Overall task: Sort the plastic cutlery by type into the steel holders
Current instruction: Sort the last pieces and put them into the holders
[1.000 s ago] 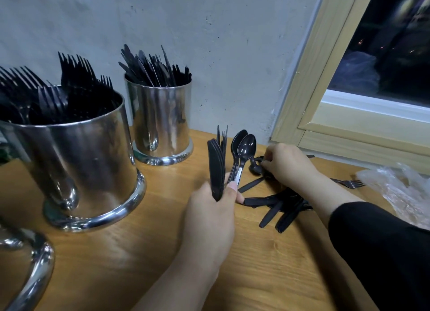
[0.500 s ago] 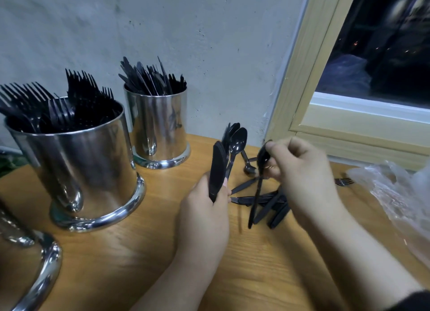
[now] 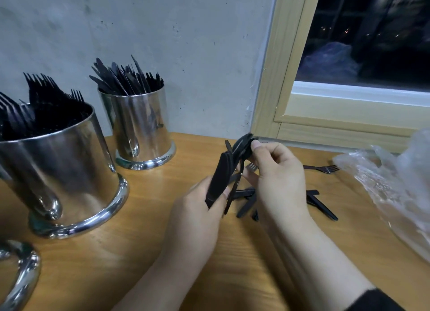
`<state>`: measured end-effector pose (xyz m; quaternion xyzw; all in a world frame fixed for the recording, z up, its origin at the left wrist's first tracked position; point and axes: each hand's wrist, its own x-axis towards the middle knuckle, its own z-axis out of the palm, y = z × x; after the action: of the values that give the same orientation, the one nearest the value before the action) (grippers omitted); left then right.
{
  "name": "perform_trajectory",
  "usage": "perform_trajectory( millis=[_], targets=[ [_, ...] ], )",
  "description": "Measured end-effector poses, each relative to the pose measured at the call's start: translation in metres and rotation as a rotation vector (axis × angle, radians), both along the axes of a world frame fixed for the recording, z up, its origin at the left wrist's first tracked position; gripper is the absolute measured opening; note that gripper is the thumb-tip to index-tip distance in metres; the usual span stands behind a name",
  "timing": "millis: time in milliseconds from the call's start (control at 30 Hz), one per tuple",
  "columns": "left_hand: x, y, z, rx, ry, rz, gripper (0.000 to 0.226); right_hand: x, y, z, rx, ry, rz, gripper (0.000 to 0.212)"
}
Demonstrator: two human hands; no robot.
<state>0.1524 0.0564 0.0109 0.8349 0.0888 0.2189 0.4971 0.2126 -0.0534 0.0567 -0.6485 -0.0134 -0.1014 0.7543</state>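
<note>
Bundle of black plastic cutlery (image 3: 220, 178), knives and spoons upright, sits in the left hand (image 3: 195, 220), fingers curled round the handles. Right hand (image 3: 277, 182) pinches the bowl of a black plastic spoon (image 3: 242, 145) between thumb and fingertips, holding it against the top of the bundle, above the middle of the wooden desk (image 3: 139, 252).

Step in hand, as I judge it: gathering like pieces into one handful before dropping them in a holder. Loose black cutlery pile (image 3: 249, 199) lies on the desk just under and beyond the hands; a lone black fork (image 3: 323, 169) lies apart, toward the desk's back edge under the window frame (image 3: 274, 78).

Next move likely calls for seating the spoon, then picking again from the pile or carrying the bundle left.

Large steel holder packed with forks (image 3: 62, 171) stands near the left edge; smaller steel holder of knives (image 3: 139, 127) behind it, close to the wall. A third steel rim (image 3: 21, 276) shows at the near left corner. Crumpled clear plastic bag (image 3: 395, 189) crowds the right edge. Open desk lies between hands and holders.
</note>
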Motion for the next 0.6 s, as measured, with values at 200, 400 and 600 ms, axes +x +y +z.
perform_trajectory(
  millis=[200,400,600],
  targets=[
    [-0.003,-0.003,0.006,-0.007,0.022,-0.024,0.027,-0.001,0.006,0.000,0.228,0.079,0.061,0.020],
    [-0.002,-0.002,0.005,-0.127,0.061,-0.077,0.019,-0.001,0.007,0.000,0.262,0.098,0.086,0.019],
    [-0.001,0.005,0.004,-0.459,0.089,-0.044,0.021,0.026,-0.013,-0.003,-0.241,-0.016,0.044,0.022]
  ],
)
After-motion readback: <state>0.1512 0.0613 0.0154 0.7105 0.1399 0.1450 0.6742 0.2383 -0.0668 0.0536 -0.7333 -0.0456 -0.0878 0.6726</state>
